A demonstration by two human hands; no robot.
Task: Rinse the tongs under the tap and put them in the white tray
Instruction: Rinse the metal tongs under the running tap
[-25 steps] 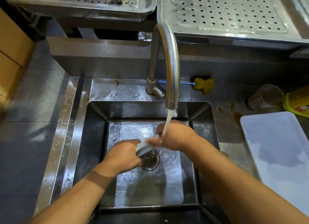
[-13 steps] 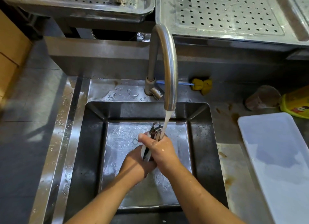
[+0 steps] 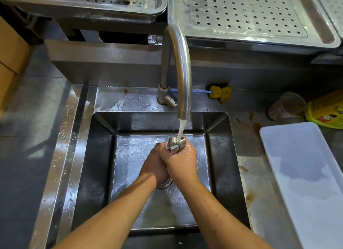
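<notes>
Rinsing step. Over the middle of the sink [image 3: 101,156], the left hand [image 3: 154,168] and right hand [image 3: 181,165] are clasped together round the tongs [image 3: 175,145], whose metal end protrudes above the grip into the stream from the tap [image 3: 183,72]. Next, probably: carry them to the white tray [image 3: 306,174], right of the sink, and release.

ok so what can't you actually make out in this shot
All head view:
Shiny metal tongs: only one end shows; the hands cover the rest.
Left hand: its hold is hidden behind the right hand.
Round sink drain: mostly under the hands.
White plastic tray: cut off by the right edge.
</notes>
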